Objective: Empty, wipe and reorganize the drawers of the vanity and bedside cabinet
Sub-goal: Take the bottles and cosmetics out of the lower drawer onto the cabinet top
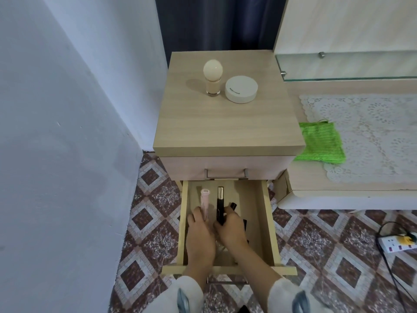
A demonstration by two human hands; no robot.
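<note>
Head view: both hands are seen reaching into the pulled-out lower drawer of the bedside cabinet. The left hand is curled round the near end of a pink tube, which lies lengthwise and points away from the grip toward the back of the drawer. The right hand is closed on the near end of a black tube, pinched between thumb and bent fingers; its gold-banded far end extends beyond the fingers, parallel to the pink tube and just beside it. More small black items are partly covered just right of the right hand's fingers; what they are cannot be told. The two hands are touching or nearly touching at the thumbs.

Beyond both grips, the upper drawer is closed. On the cabinet top, well past the hands, a foundation bottle with an egg-shaped cap stands beside a round white compact. Off to the right of the right hand, a green cloth is laid on the vanity at the edge of a lace mat.
</note>
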